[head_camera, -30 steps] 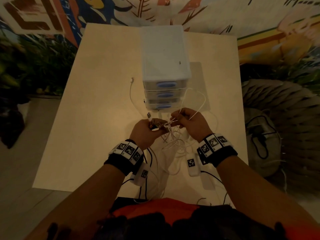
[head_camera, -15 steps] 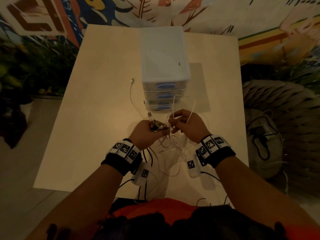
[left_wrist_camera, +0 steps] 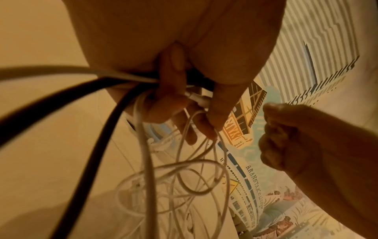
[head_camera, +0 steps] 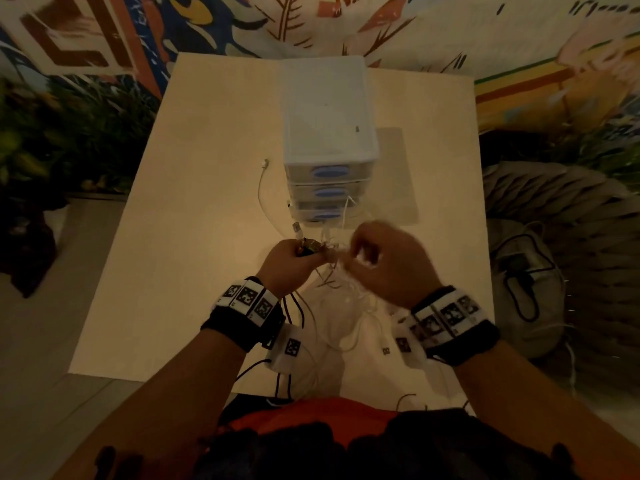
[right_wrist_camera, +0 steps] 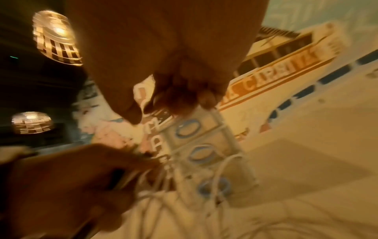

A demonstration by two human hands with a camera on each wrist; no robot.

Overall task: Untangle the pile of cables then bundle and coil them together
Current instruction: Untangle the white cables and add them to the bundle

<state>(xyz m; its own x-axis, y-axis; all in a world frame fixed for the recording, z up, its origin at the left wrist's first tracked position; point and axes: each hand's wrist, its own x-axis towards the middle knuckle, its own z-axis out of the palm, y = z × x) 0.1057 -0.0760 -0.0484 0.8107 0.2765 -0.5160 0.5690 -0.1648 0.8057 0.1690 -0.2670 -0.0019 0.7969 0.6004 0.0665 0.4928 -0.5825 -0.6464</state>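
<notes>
While right hand (head_camera: 382,261) blurs, left hand (head_camera: 291,261) grips cables (left_wrist_camera: 147,161).

Your legible text: wall mural (left_wrist_camera: 253,186), blue lettering "ARANETA COLI…", rest unclear; orange sign band (right_wrist_camera: 272,80) on it, partly readable "CAPE…".

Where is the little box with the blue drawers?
In the head view the drawer box stands on the table near the middle, just beyond both hands, with white cables lying in front of it.
</notes>
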